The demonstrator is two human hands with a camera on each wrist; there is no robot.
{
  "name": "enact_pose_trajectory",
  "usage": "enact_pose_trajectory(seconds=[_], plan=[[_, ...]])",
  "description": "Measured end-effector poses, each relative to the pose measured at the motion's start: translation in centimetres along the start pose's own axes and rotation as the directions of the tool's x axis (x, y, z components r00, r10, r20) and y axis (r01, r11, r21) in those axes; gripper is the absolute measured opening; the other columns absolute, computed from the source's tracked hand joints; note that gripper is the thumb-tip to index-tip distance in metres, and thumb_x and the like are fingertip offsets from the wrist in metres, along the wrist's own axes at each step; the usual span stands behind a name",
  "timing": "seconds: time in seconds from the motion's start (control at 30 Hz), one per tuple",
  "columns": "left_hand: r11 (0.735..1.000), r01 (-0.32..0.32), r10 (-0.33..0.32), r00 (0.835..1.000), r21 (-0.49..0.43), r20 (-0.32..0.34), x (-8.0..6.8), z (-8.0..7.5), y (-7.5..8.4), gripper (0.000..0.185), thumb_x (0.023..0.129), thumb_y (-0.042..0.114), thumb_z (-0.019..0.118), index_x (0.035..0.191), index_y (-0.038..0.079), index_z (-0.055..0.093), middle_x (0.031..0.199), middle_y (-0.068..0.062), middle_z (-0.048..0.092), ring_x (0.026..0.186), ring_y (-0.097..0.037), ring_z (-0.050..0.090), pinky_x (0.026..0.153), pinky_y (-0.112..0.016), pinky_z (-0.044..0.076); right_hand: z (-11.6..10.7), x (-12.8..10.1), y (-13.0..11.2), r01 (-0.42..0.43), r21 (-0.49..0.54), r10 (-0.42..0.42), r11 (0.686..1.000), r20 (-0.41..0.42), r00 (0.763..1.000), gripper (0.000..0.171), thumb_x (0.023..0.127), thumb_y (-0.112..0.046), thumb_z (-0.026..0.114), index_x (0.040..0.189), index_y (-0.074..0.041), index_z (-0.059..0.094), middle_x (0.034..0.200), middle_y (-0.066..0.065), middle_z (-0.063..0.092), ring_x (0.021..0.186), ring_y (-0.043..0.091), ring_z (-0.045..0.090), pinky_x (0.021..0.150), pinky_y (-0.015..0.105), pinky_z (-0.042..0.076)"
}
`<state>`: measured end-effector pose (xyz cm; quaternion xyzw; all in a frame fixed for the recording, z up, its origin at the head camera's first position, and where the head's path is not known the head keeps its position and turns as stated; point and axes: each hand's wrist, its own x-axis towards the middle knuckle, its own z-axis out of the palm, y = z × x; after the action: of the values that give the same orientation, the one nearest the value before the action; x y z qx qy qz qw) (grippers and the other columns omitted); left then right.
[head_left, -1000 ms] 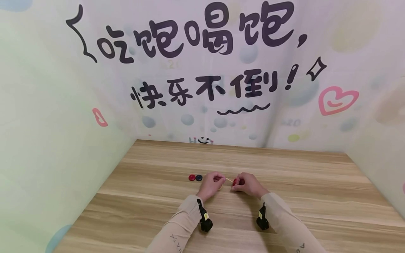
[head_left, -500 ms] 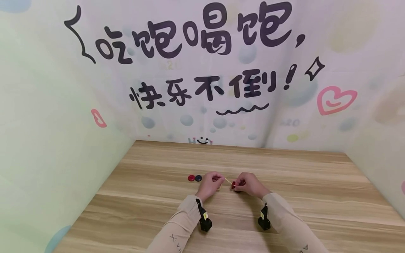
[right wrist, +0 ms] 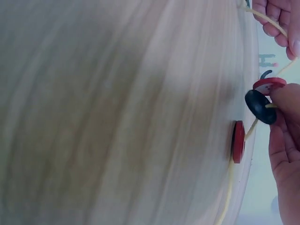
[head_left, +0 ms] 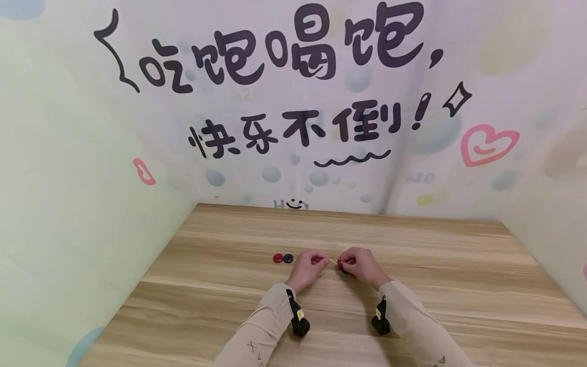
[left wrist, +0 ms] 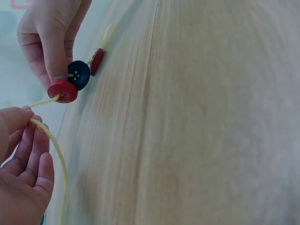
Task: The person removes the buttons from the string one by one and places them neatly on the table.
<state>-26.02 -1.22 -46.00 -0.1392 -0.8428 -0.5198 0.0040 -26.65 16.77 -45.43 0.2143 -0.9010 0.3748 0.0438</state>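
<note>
My left hand (head_left: 308,269) pinches a yellow cord (left wrist: 61,159) between thumb and fingertips, and the rest of the cord hangs down past the palm. Facing it, my right hand (head_left: 363,266) pinches a red button (left wrist: 64,92), through whose hole the cord runs toward the left hand. Right behind that button, a dark blue-black button (left wrist: 80,74) is strung on the same cord, close to the right fingertips. Farther along the cord, a second red button (right wrist: 238,142) hangs at a tilt, with the cord's tail (right wrist: 227,197) trailing beyond it.
A loose red button (head_left: 277,258) and a dark button (head_left: 288,258) lie side by side on the wooden table (head_left: 206,316), left of the left hand. A printed cloth backdrop (head_left: 293,178) stands at the table's back edge. Each wrist carries a black camera (head_left: 300,326).
Both hands stay over the same spot. The left hand has shifted slightly right, and the stretch of cord showing between the hands is shorter than half a second ago.
</note>
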Motion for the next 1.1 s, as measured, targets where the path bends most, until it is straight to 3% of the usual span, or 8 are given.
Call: enact_pose_trajectory(seconds=[0.37, 0.57, 0.83, 1.1], plan=[[1.0, -0.011, 0.011, 1.0, -0.016, 0.012, 0.01, -0.02, 0.43, 0.012, 0.086, 0.016, 0.058, 0.087, 0.006, 0.065, 0.078, 0.001, 0.06, 0.069, -0.008, 0.052, 0.061, -0.021, 0.043, 0.05, -0.05, -0.17, -0.044, -0.01, 0.044, 0.999, 0.01, 0.999, 0.011, 0.077, 0.003, 0.06, 0.084, -0.002, 0.065, 0.082, 0.006, 0.063, 0.072, 0.013, 0.057, 0.062, 0.025, 0.047], [0.999, -0.03, 0.031, 0.999, -0.042, 0.015, 0.07, 0.06, 0.82, 0.012, 0.086, 0.015, 0.058, 0.086, 0.004, 0.065, 0.076, 0.0, 0.06, 0.067, -0.007, 0.052, 0.06, -0.021, 0.044, -0.08, -0.21, -0.16, 0.004, -0.057, -0.002, 0.998, 0.028, 1.0, 0.01, 0.076, 0.004, 0.061, 0.083, 0.0, 0.066, 0.084, 0.008, 0.062, 0.072, 0.014, 0.056, 0.062, 0.025, 0.047], [0.997, -0.032, 0.033, 0.999, -0.064, 0.014, 0.04, 0.26, 0.89, 0.013, 0.085, 0.014, 0.059, 0.087, 0.003, 0.065, 0.073, 0.0, 0.059, 0.065, -0.006, 0.051, 0.059, -0.02, 0.044, -0.01, -0.26, 0.06, 0.054, -0.055, -0.056, 0.997, -0.032, 0.998, 0.005, 0.076, 0.003, 0.063, 0.076, 0.0, 0.067, 0.082, 0.006, 0.06, 0.073, 0.016, 0.056, 0.061, 0.024, 0.047], [0.997, -0.039, 0.039, 0.999, -0.062, 0.009, -0.12, 0.5, 0.31, 0.012, 0.085, 0.012, 0.059, 0.086, 0.002, 0.065, 0.072, 0.0, 0.059, 0.064, -0.006, 0.051, 0.059, -0.02, 0.043, 0.0, -0.14, 0.02, 0.028, -0.055, -0.031, 0.998, -0.053, 0.998, 0.006, 0.077, -0.001, 0.064, 0.078, -0.005, 0.068, 0.083, 0.004, 0.063, 0.075, 0.015, 0.057, 0.064, 0.024, 0.047]])
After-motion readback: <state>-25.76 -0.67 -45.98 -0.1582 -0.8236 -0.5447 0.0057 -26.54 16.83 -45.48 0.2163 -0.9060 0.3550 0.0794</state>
